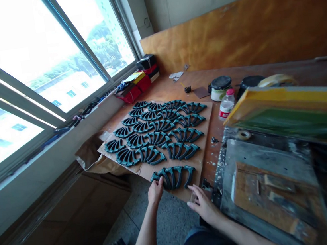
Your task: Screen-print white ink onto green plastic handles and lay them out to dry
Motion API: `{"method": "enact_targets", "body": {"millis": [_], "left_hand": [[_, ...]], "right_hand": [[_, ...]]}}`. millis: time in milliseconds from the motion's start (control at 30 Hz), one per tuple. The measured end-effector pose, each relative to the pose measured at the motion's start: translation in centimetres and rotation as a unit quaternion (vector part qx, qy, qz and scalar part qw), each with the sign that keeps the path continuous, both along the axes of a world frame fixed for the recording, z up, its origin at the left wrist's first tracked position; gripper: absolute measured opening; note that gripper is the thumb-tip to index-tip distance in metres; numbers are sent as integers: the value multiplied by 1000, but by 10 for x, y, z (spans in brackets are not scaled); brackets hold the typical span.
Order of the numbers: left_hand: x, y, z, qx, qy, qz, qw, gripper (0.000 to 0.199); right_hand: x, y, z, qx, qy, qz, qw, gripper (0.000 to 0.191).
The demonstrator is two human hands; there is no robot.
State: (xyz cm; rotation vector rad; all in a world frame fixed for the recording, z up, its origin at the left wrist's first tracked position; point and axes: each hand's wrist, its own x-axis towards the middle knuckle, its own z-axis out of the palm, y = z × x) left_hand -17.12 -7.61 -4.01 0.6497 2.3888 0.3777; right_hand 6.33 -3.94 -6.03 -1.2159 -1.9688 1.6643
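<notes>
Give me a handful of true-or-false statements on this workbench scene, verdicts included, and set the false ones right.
1. The dark curved pieces lie jumbled in one heap. False: they lie in rows on a brown sheet.
2. The left hand is at the left end of the nearest row. True.
3. The right hand is gripping the bottle. False: it is near that row's right end.
4. The bottle has a pinkish-red cap. True.
</notes>
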Motion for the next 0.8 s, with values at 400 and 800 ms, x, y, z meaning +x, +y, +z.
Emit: {"method": "enact_targets", "body": {"millis": [400,800], "left_hand": [[-28,20,-13,62,-50,9,997,31],[-39,-6,-7,96,-104,38,989,41]], "right_hand": [[-58,10,-32,-89,95,-133,983,67],[-34,60,-5,-71,107,-191,973,67]]}}
